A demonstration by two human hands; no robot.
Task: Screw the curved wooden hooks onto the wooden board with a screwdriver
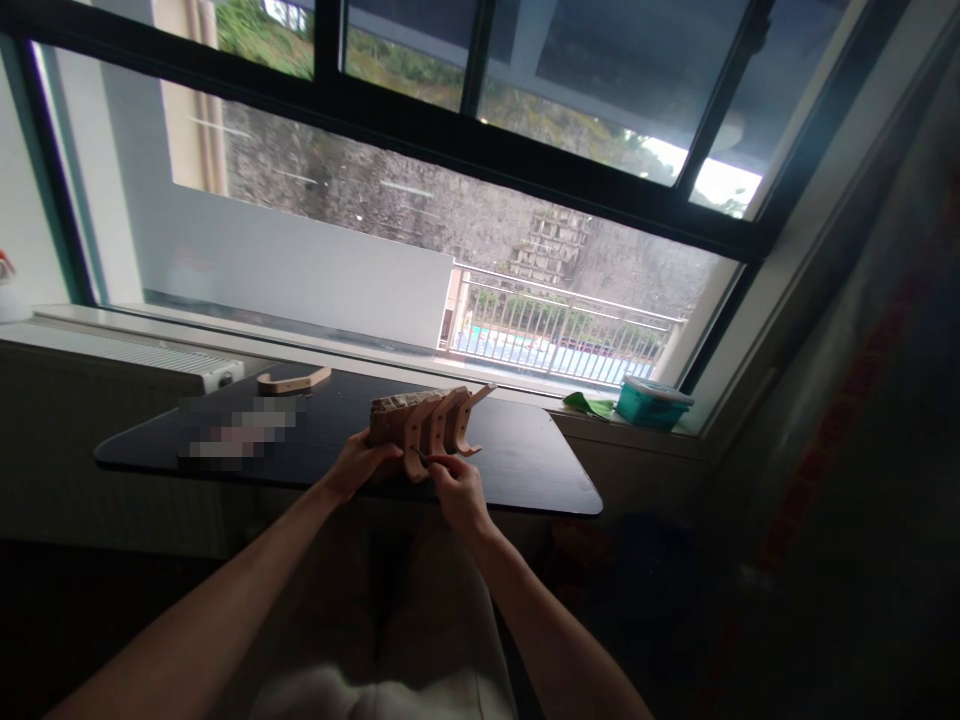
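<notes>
A wooden rack (pixel 437 425) with several curved wooden hooks is tilted up over the front of the dark table (pixel 529 455). My left hand (pixel 354 465) is closed around its left end, the thumb lying along the lower side. By the nearest hook, my right hand (pixel 459 492) pinches a small, thin dark tool (pixel 421 456), whose tip is at the wood. The tool's exact kind is too small to make out. Farther back on the left lies a loose curved wooden piece (pixel 296 382) with a bent end.
A blurred-out flat item (pixel 244 432) lies on the table's left part. Behind the table runs a windowsill with a teal lidded box (pixel 652 402) and a green leaf-shaped thing (pixel 589 404). A white radiator (pixel 120 355) stands at the left, below the large window.
</notes>
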